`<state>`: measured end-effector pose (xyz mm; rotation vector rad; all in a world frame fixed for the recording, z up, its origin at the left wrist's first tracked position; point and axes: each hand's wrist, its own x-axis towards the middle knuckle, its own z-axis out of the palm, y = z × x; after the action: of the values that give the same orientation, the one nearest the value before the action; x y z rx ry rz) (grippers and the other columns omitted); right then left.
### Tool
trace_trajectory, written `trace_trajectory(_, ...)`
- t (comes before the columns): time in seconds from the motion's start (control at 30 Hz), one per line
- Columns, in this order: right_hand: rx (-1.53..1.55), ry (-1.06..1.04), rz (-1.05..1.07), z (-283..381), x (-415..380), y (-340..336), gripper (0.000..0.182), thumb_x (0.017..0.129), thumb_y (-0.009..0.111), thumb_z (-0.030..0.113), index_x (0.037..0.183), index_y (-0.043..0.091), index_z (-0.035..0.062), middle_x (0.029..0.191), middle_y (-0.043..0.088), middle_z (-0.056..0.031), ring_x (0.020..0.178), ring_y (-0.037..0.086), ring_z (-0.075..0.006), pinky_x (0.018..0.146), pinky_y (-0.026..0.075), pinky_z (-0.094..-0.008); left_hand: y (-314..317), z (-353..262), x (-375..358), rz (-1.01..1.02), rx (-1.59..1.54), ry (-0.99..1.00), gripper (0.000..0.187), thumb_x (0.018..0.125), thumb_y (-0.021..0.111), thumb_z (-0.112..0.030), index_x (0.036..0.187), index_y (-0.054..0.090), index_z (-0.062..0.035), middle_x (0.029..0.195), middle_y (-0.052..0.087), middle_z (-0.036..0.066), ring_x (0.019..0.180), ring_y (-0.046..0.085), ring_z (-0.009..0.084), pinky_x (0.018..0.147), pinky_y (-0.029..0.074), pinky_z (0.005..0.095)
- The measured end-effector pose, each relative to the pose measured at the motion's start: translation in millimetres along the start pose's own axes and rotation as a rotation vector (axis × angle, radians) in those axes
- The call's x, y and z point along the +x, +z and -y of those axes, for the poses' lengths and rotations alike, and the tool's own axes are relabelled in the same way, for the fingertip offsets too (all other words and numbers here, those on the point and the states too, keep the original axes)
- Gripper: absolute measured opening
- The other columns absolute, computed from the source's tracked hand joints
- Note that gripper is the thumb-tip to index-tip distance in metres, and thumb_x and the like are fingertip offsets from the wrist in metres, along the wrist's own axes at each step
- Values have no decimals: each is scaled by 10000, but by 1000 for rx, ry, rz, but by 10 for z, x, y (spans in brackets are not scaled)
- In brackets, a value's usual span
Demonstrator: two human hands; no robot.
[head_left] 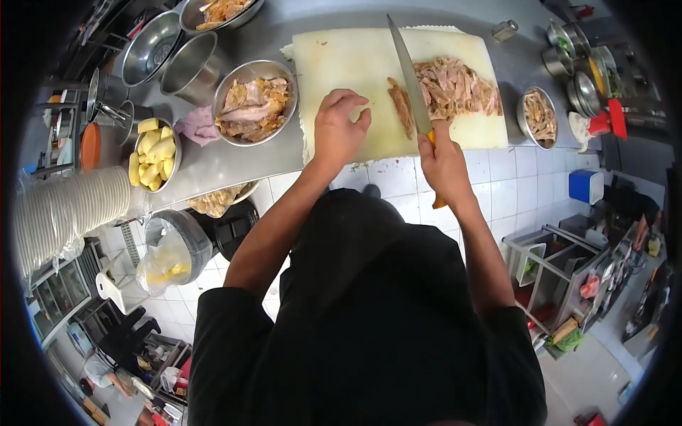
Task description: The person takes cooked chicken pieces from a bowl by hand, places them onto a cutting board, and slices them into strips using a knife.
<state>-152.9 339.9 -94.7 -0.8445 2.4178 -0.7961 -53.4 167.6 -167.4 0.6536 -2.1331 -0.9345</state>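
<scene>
My right hand (443,162) is wrapped round the yellow handle of a long knife (410,74), whose blade points away from me over the white cutting board (341,64). Right of the blade lies a pile of sliced meat (458,89). One narrow strip of meat (401,106) rests on the board just left of the blade. Over the board's left part is my left hand (341,126), its fingers curved and apart, holding nothing. A metal bowl of larger meat pieces (254,106) stands left of the board.
A small bowl of cut meat (540,117) stands to the right. At the left are a bowl of yellow pieces (155,155), a pink cloth (199,126) and empty metal bowls (150,50). A lined bin (174,248) stands below the counter. Another person (106,373) is at lower left.
</scene>
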Motion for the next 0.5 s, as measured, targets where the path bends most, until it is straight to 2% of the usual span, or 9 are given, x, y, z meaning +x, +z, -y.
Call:
trace_trajectory(0.1, -21, -102, -48, -100, -15, 134, 267, 965, 498, 148, 1210, 438, 59, 691, 595, -250, 666, 581, -479, 622, 444, -519, -46, 43, -51, -1, 8, -23, 136, 750, 731, -70, 885, 727, -52, 961, 670, 77, 787, 658, 219, 675, 539, 319)
trace_trajectory(0.2, -87, -212, -113, -103, 55, 132, 396, 974, 472, 128, 1358, 388, 86, 668, 599, -234, 648, 611, -429, 598, 458, -479, -73, 44, -67, -9, -4, -57, 134, 739, 725, -66, 872, 721, -50, 948, 666, 85, 807, 652, 238, 707, 535, 336)
trace_trajectory(0.3, 53, -223, -268, 454, -11, -175, 608, 935, 494, 66, 1486, 237, 64, 756, 633, -258, 698, 623, -461, 630, 499, -501, -133, 2, -119, -18, -32, -130, 123, 713, 716, -41, 836, 706, -36, 910, 654, 97, 840, 640, 279, 766, 528, 366)
trace_trajectory(0.33, 60, -380, -424, 478, 27, -191, 650, 936, 494, 61, 1517, 203, 85, 770, 636, -256, 685, 627, -444, 620, 512, -469, -161, -10, -110, -24, -33, -138, 121, 712, 714, -39, 832, 706, -34, 902, 655, 97, 834, 641, 279, 763, 528, 365)
trace_trajectory(0.37, 57, -432, -505, 465, 44, -171, 640, 934, 493, 60, 1512, 221, 88, 770, 638, -259, 661, 623, -443, 611, 509, -471, -183, -8, -95, -32, -34, -142, 118, 711, 713, -36, 829, 705, -32, 894, 656, 98, 828, 641, 279, 761, 529, 363)
trace_trajectory(0.43, -33, -386, -406, 261, 91, -1, 638, 926, 495, 59, 1509, 239, 96, 765, 641, -268, 650, 623, -442, 614, 508, -482, -215, 3, -91, -46, -29, -159, 113, 711, 708, -32, 824, 705, -33, 883, 657, 97, 816, 642, 278, 754, 530, 360)
trace_trajectory(0.47, -121, -285, -225, 23, 120, 188, 645, 920, 498, 60, 1509, 239, 101, 759, 643, -274, 663, 628, -443, 626, 510, -491, -220, 1, -98, -55, -30, -168, 111, 711, 706, -29, 822, 704, -34, 877, 658, 97, 810, 642, 278, 751, 530, 359)
trace_trajectory(0.5, -259, -129, -10, -13, 117, 302, 649, 944, 464, 127, 1532, 198, 195, 822, 645, -303, 739, 628, -469, 717, 508, -519, -214, -11, -134, -41, -37, -154, 109, 712, 705, -30, 821, 705, -36, 877, 658, 97, 815, 641, 278, 755, 529, 359)
